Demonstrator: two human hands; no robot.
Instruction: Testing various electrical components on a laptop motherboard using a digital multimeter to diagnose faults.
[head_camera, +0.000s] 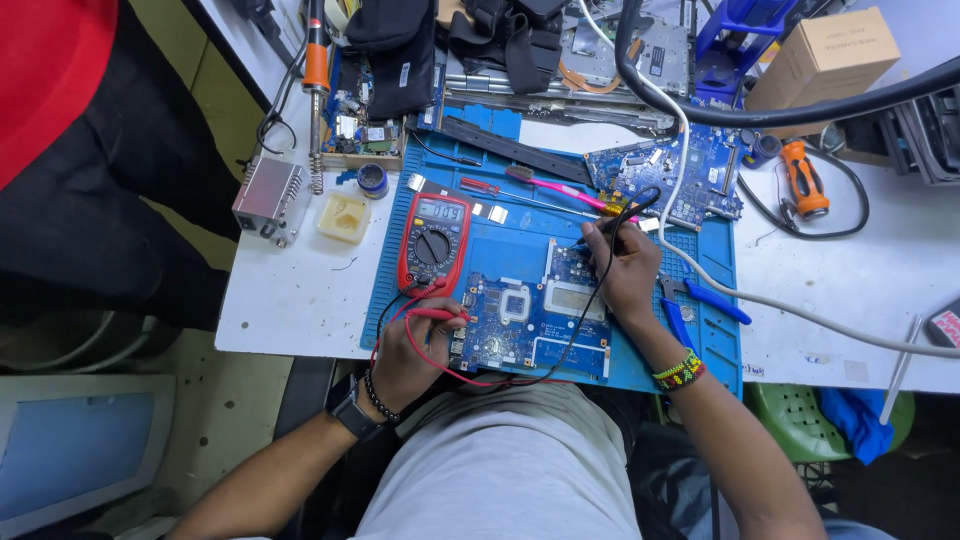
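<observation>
White and cluttered, the tabletop (290, 290) carries a blue work mat (520, 235) that fills its middle, and nearest the person a blue circuit board (530, 320) lies flat on the mat's front part. At the board's left edge the left hand (405, 355) is closed around a red probe (435, 314), holding it level with its tip toward the board; a dark watch and a bead bracelet sit on that wrist. Over the board's upper right corner the right hand (625, 270) is closed on a black probe (590, 240), its tip pressed down near the board's top edge, with a bright beaded band at the wrist. Red and black leads loop across the board's front. Just beside the right hand lie blue-handled pliers (700, 300). Behind the left hand a red multimeter (433, 242) rests on the mat, its display lit. Farther back a pink-handled tool (570, 190) lies near a second circuit board (670, 175). At the far left a soldering iron (316, 70) with an orange grip stands upright, and at the far right sits a cardboard box (825, 55).
</observation>
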